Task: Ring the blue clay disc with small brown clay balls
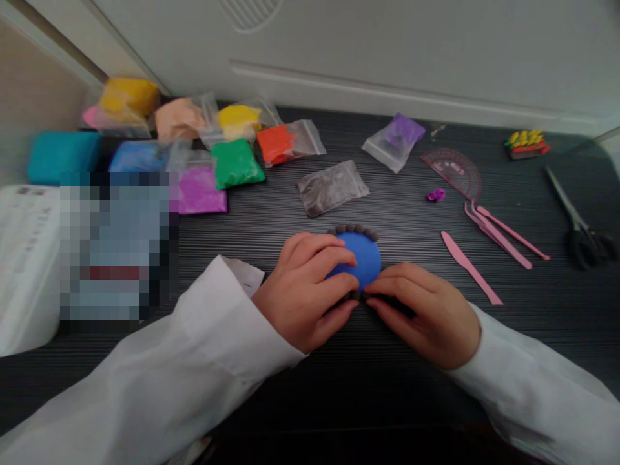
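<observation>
A blue clay disc (364,256) lies on the dark table, with a row of small dark brown clay balls (356,229) along its far edge. My left hand (317,284) rests over the disc's left side, fingers pressed on it, thumb at the near edge. My right hand (421,307) pinches a small dark piece of clay at the near right edge of the disc, thumb and forefinger together. Most of that piece is hidden by the fingertips. Just beyond the disc lies a flat zip bag (332,188) with dark brown residue.
Bagged clay stands at the back left, including a green pack (236,163) and an orange-red pack (277,143). To the right are a pink clay knife (469,266), pink tweezers (498,236), a protractor (455,169), a purple scrap (436,194) and scissors (578,223). A white tub (29,271) stands left.
</observation>
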Demonstrator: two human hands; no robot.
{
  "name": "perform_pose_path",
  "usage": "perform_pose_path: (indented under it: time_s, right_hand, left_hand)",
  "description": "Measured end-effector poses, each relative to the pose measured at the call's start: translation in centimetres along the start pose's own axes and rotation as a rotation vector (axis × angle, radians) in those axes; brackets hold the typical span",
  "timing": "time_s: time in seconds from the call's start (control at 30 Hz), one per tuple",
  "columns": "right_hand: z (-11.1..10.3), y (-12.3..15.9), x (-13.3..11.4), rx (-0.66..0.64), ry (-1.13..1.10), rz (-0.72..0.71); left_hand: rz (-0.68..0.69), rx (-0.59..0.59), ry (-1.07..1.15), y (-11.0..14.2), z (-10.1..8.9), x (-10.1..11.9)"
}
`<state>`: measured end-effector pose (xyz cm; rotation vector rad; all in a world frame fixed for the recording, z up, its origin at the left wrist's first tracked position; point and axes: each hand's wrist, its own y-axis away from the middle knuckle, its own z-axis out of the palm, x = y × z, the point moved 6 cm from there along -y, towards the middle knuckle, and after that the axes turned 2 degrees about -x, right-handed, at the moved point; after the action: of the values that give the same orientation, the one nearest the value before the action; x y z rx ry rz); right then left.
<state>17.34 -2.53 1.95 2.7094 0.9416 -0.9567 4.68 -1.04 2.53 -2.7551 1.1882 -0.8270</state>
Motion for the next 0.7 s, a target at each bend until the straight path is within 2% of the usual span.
perform_pose_path:
  time_s: [0.7]
  right_hand:
    - [0.01, -0.11, -0.03, -0.014, 0.030, -0.005]
  left_hand:
    - [0.011, 0.000, 0.010, -0.01, -0.04, 0.01]
